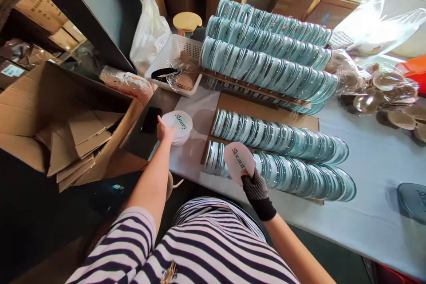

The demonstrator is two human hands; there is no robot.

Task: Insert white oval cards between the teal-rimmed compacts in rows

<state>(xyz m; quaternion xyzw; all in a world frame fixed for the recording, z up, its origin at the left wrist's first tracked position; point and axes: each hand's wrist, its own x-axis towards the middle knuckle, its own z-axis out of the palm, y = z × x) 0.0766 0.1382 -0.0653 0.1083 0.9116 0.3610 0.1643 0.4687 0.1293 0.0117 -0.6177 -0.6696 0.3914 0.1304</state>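
A stack of round white discs (180, 127) printed with "beaury" lettering sits at the table's left end. My bare left hand (165, 131) grips its left side, thumb on top and fingers curled at the edge; how many discs they hold is hidden. A single round white disc (237, 159) with the same lettering is pinched in my right hand (254, 185), which wears a dark dotted glove. This disc is tilted above the left part of the nearest row of clear round discs (299, 177). Another such row (279, 135) stands just behind it.
Several more rows of clear discs (266, 64) stand on a raised board at the back. A white basket (171, 55), a black phone (151, 120) and an open cardboard box (63, 128) are at left. Wrapped brown round pieces (388, 93) lie at right.
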